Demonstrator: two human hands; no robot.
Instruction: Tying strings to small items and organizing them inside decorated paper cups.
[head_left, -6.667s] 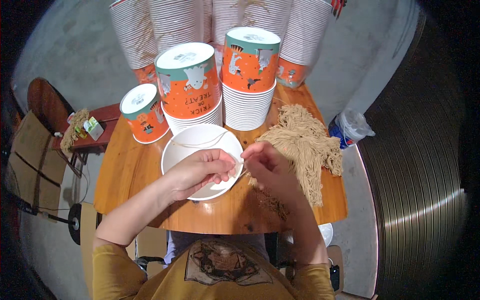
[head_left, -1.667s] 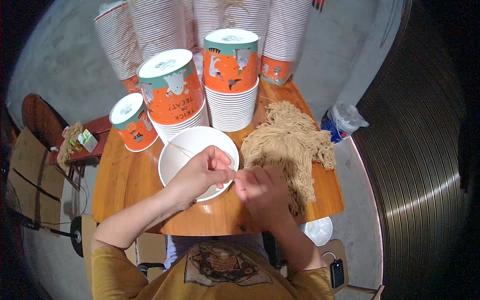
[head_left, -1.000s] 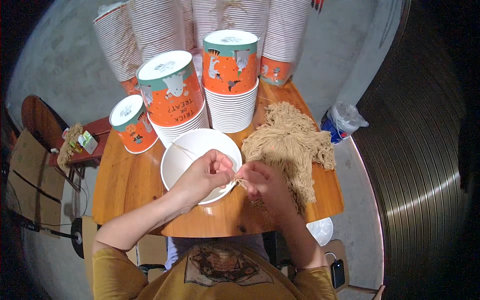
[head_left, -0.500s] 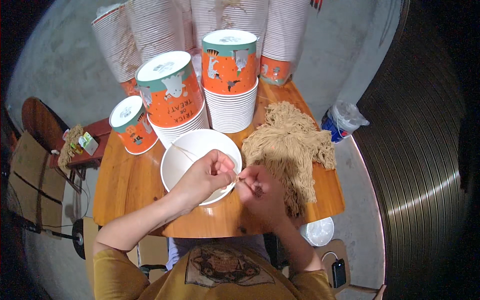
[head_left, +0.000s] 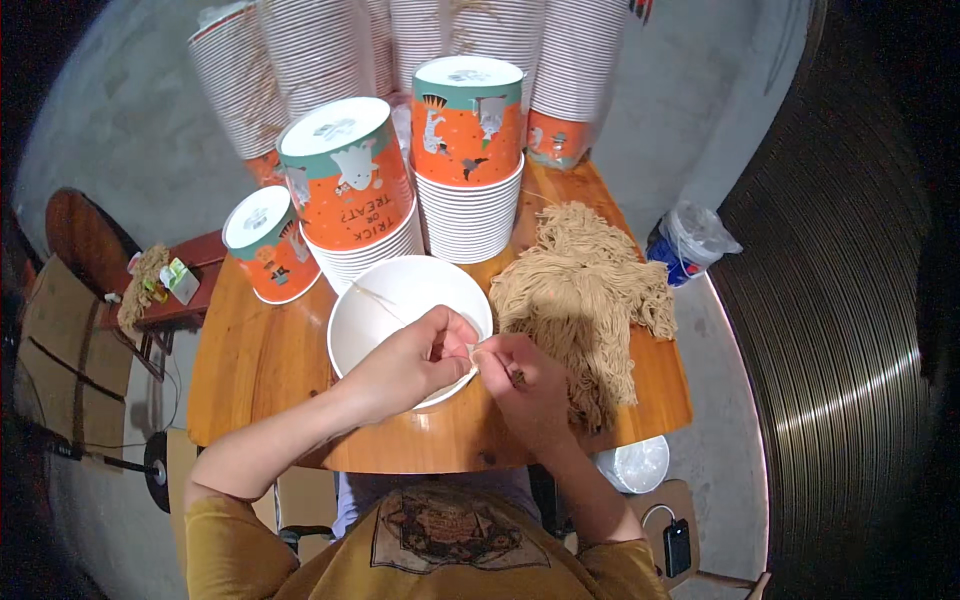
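A white paper bucket (head_left: 375,330) lies tipped toward me on the table, its wide mouth facing up. Thin tan cord (head_left: 376,298) comes from the bucket's far left wall and runs across the mouth toward my left hand (head_left: 425,357). That hand is closed, thumb and fingers pinching the cord over the bucket's near right rim. Against its fingertips, my right hand (head_left: 520,375) is closed in a pinch at the same rim, with a short bit of cord between the two hands. The exact shape of the cord there is hidden by my fingers.
Upside-down stacks of orange and green printed buckets (head_left: 468,140) stand beyond the bucket. A heap of tan cords (head_left: 570,300) lies right of my hands on the wooden table (head_left: 260,385). Taller wrapped bucket stacks (head_left: 310,50) line the back. A blue pail (head_left: 680,245) stands off the right edge.
Both hands stay together at the rim, still pinching. My right hand's fingers have shifted slightly, and the whole view has moved a little.
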